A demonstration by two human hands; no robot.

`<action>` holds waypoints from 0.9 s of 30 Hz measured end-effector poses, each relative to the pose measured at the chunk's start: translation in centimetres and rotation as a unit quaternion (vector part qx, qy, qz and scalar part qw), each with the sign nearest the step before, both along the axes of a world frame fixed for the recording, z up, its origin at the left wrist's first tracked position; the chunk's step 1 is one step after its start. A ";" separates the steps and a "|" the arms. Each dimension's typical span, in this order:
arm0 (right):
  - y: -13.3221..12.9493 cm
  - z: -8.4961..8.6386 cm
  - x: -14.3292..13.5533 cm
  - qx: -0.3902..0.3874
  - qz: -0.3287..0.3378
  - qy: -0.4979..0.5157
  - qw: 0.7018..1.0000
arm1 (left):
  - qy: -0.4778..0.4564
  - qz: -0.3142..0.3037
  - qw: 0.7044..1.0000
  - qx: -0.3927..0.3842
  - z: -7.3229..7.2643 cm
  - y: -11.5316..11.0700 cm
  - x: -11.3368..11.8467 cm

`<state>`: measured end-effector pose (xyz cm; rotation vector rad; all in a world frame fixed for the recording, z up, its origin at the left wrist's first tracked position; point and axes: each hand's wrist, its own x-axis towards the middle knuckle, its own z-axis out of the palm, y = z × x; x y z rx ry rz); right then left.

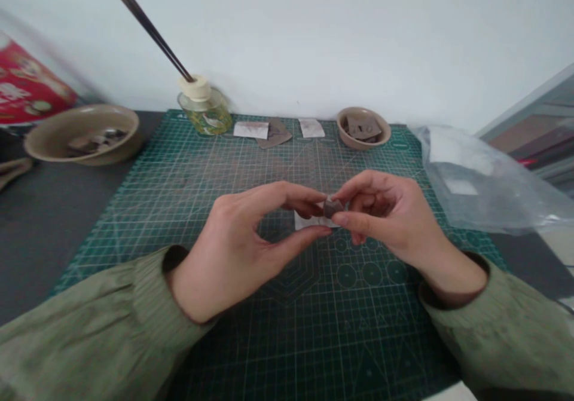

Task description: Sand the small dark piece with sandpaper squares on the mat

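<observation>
**Right hand [396,217] clamped on a small grey-brown piece [332,209]**

Its thumb and index finger pinch the piece above the green gridded cutting mat [314,341]; the left hand [234,241] has thumb and fingers parted beside it, and whether they grip the white paper strip [305,222] there cannot be told. Handling looks unfinished: the piece is not yet set down. Flat grey-brown pieces [364,128] lie in the small beige bowl [359,144] behind; whether done or waiting is unclear.
</observation>
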<state>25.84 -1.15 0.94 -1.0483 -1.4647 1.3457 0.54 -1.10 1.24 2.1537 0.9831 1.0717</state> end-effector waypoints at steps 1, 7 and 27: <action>0.0 0.0 0.0 -0.006 0.002 0.009 1.000 | -0.013 -0.001 1.000 -0.017 0.0 0.0 0.0; 0.0 0.3 -0.2 -0.029 0.012 0.045 0.998 | -0.092 -0.007 0.989 -0.112 -0.2 0.1 0.3; -0.1 0.1 -0.2 -0.071 0.033 0.090 0.993 | -0.161 -0.058 0.970 -0.175 -0.3 0.2 0.5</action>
